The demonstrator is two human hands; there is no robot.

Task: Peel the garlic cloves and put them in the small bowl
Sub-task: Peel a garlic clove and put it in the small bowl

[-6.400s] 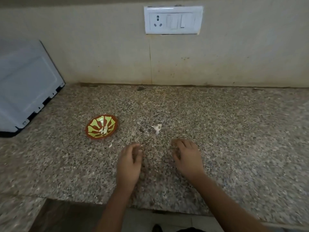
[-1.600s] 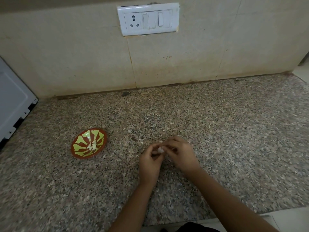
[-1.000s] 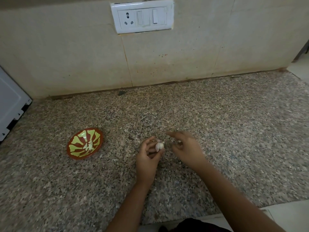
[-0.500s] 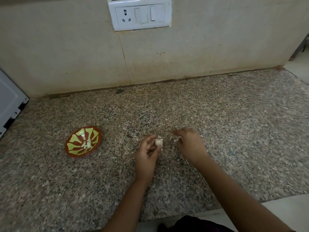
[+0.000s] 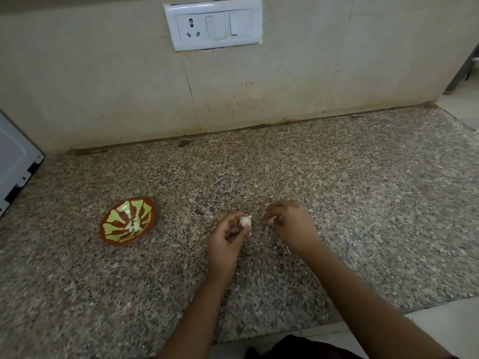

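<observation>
The left hand (image 5: 228, 238) holds a garlic clove (image 5: 245, 221). The thumb and fingers curl round it and pinch it at the tips. The clove is white and is held up just above the counter (image 5: 363, 203).

The right hand (image 5: 294, 226) is just beside the left one, but the two do not touch. Its fingers are bent, and the tips pinch a tiny pale bit (image 5: 271, 219) that looks like garlic skin. It is too small to be sure.

The small bowl (image 5: 110, 238) sits on the counter, off to the left of both hands. It is brown with yellow-green shapes inside. A few peeled cloves (image 5: 133, 225) lie in the middle of it.

The counter is speckled stone. A thin pale scrap (image 5: 288, 250) lies on it by the right wrist. A dark spot (image 5: 184, 143) sits at the back, near the wall (image 5: 103, 86). A white switch plate (image 5: 212, 23) with a socket is high on the wall. The corner of a white machine (image 5: 14, 161) shows at the left edge.
</observation>
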